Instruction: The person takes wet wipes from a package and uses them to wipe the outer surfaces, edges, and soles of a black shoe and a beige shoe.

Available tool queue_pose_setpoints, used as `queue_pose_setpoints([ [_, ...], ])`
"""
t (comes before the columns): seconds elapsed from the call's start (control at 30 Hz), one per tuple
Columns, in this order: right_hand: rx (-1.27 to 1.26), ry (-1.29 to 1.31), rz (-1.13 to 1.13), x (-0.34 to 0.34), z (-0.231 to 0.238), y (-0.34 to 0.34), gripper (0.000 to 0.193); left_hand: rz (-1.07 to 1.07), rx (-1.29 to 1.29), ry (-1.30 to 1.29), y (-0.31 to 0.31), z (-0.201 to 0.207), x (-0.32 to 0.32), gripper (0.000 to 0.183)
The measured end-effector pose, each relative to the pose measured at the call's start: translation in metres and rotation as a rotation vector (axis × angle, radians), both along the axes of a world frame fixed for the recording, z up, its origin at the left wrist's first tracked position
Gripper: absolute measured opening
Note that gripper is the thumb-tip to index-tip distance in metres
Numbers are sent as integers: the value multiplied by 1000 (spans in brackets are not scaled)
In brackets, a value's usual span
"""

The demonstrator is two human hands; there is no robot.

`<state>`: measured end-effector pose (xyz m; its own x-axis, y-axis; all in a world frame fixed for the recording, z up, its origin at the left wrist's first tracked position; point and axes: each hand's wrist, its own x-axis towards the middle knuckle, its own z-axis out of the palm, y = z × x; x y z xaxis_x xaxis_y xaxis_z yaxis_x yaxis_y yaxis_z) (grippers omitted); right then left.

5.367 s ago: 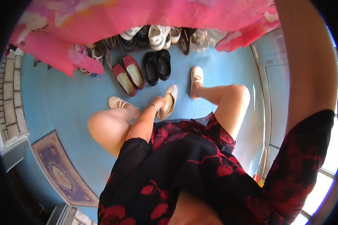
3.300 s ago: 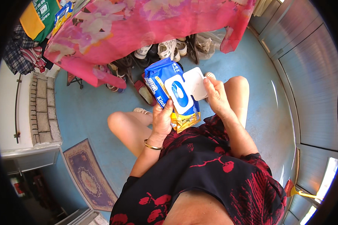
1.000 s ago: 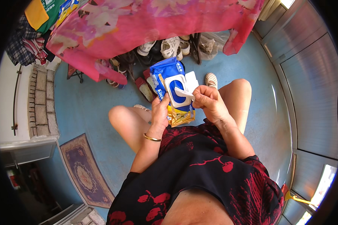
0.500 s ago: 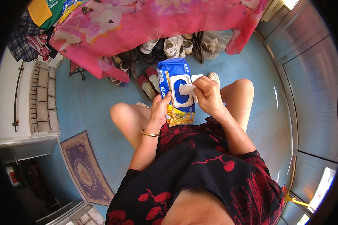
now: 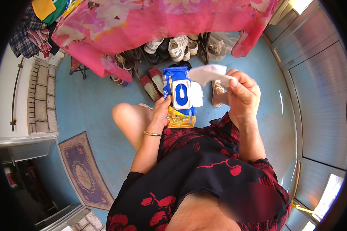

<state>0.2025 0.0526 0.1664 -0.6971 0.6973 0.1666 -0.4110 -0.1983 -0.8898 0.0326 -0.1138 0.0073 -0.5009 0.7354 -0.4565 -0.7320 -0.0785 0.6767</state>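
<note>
Blue wet-wipe pack (image 5: 180,96), flip lid open, stands upright above the knee in the left hand (image 5: 160,114), fingers clamped on its edge to steady it, while the right hand (image 5: 243,94) pinches a white wipe (image 5: 208,73) lifted clear.

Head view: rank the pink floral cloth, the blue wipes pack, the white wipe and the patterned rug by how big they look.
1. Pink floral cloth
2. Patterned rug
3. Blue wipes pack, in the left hand
4. White wipe, in the right hand

The pack and wipe sit nearer the camera.
</note>
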Motion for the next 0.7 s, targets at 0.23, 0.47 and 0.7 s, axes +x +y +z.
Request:
queue_pose_setpoints([
  [0.23, 247, -344, -438, 17, -12, 43, 15, 83, 119, -35, -2, 6, 1, 25],
  [0.47, -175, -499, 294, -9, -131, 11, 35, 43, 225, -123, 1, 35, 9, 32],
  [0.7, -61, -423, 321, -32, -90, -11, 72, 37, 174, 94, 2, 45, 15, 30],
])
